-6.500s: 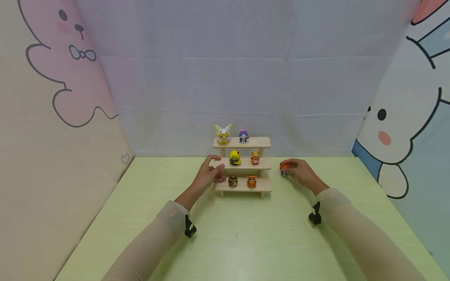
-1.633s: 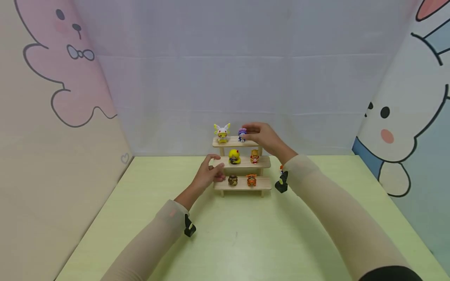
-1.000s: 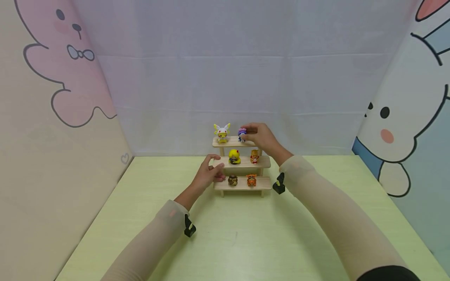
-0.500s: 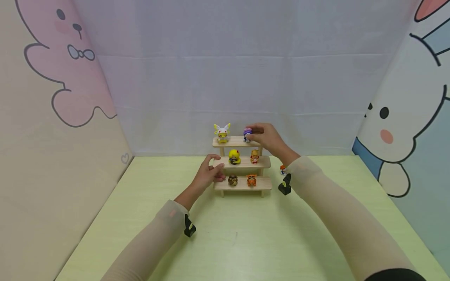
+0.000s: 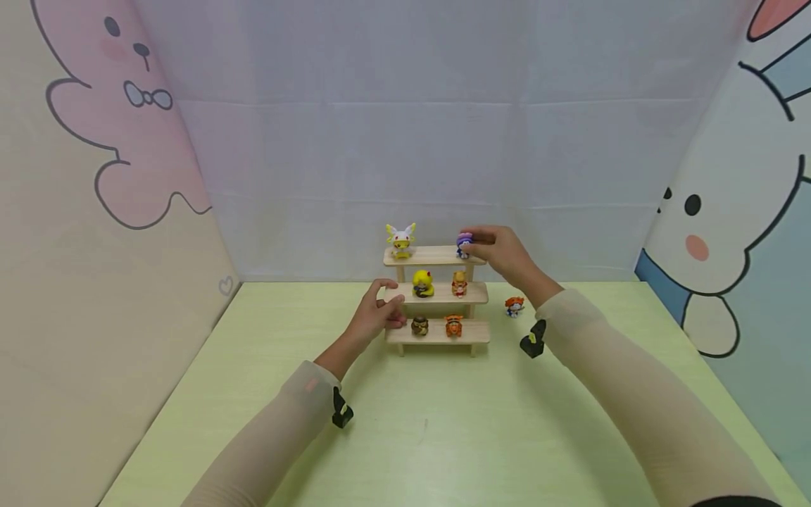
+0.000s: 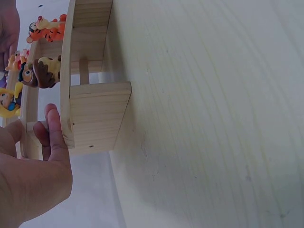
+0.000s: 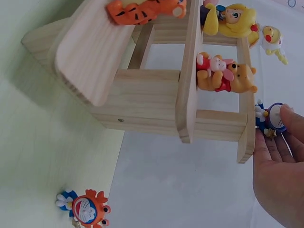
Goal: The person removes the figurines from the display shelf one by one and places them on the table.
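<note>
A three-tier wooden display shelf [image 5: 437, 293] stands at the back of the table. My left hand [image 5: 374, 315] grips its left end, thumb by the middle board and fingers at the lower board in the left wrist view. My right hand [image 5: 507, 257] pinches a blue toy figurine with a purple hat [image 5: 464, 245] at the right part of the top board. The figurine is upright; in the right wrist view [image 7: 270, 115] the thumb and fingers lie around it. A white-and-yellow eared figurine [image 5: 400, 241] stands at the top board's left.
Yellow-haired [image 5: 422, 284] and bear [image 5: 459, 284] figurines occupy the middle board. Owl [image 5: 419, 326] and tiger [image 5: 453, 326] figurines occupy the bottom one. A crab-hatted blue figurine [image 5: 514, 307] stands on the table right of the shelf. A pale wall backdrop [image 5: 317, 176] rises behind.
The right hand has left the crab-hatted figurine on the table and gone to the top board, then shifted the purple-hatted figurine rightward there. The left hand stays put.
</note>
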`<state>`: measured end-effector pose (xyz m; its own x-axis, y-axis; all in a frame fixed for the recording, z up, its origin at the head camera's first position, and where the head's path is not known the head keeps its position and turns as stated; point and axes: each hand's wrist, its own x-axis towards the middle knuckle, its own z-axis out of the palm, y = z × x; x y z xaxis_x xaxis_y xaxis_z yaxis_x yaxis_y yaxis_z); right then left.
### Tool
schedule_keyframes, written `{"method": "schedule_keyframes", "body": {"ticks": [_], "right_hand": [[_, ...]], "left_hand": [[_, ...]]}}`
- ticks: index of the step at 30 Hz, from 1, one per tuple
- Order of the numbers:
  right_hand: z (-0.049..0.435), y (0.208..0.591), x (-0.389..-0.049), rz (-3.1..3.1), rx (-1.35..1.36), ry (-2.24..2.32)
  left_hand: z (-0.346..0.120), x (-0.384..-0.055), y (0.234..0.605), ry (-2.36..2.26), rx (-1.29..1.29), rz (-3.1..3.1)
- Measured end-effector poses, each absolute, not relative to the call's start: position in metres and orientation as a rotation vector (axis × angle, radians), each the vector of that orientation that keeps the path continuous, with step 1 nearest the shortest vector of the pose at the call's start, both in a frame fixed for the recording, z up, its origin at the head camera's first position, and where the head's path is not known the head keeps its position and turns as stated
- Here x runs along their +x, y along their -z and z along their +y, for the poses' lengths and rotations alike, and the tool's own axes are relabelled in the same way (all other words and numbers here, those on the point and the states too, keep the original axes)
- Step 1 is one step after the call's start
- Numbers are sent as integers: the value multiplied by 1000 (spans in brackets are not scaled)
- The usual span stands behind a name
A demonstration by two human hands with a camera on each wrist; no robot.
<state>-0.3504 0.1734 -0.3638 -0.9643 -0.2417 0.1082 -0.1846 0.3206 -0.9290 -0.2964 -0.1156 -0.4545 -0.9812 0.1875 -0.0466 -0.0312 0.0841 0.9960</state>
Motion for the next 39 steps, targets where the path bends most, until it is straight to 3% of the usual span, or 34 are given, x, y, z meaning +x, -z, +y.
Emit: {"method": "schedule_keyframes", "body": {"ticks": [39], "right_hand": [[254,382,-328,2620,-256,1659]], "left_hand": [[-118,-299,457,-2027,168,2164]]}}
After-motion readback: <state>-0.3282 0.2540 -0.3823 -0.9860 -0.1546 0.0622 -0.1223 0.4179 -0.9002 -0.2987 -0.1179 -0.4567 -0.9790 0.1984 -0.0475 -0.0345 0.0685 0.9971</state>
